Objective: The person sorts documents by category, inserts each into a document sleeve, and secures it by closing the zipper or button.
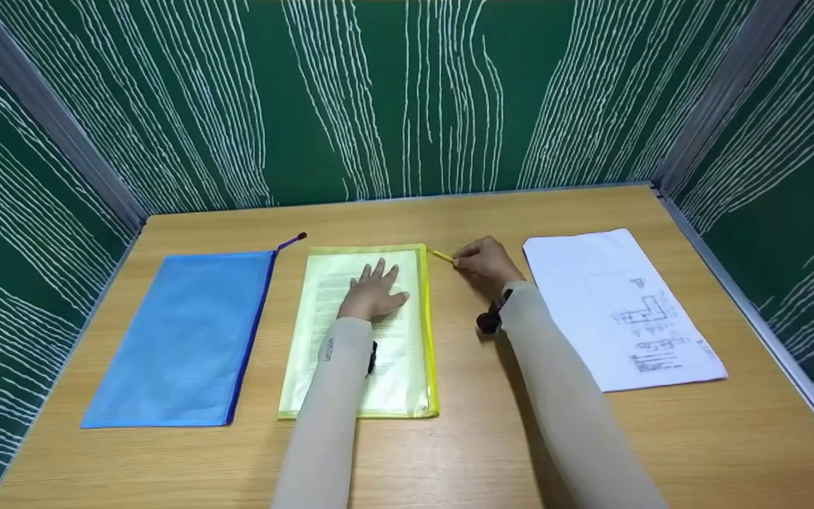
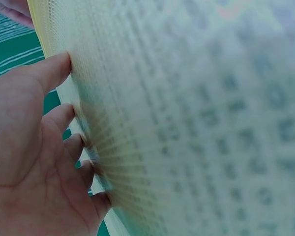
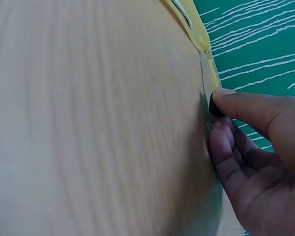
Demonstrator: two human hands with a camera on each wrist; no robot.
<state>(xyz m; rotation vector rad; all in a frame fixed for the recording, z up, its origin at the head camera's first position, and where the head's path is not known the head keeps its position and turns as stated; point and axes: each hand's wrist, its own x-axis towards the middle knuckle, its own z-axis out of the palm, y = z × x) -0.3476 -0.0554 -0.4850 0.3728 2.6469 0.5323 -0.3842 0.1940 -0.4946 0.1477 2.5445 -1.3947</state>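
Right wrist alone shows, centre-right, the black tip [image 3: 215,105] the right hand [image 3: 265,172] pinches; left hand [image 1: 374,293] splays on yellow folder [image 1: 429,353].

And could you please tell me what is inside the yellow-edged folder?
Printed paper shows through the translucent yellow-edged folder. The left hand and its sleeve hide part of it, and any sheets beneath the top one are covered.

Papers [image 1: 615,311] right of middle folder [image 1: 401,346]
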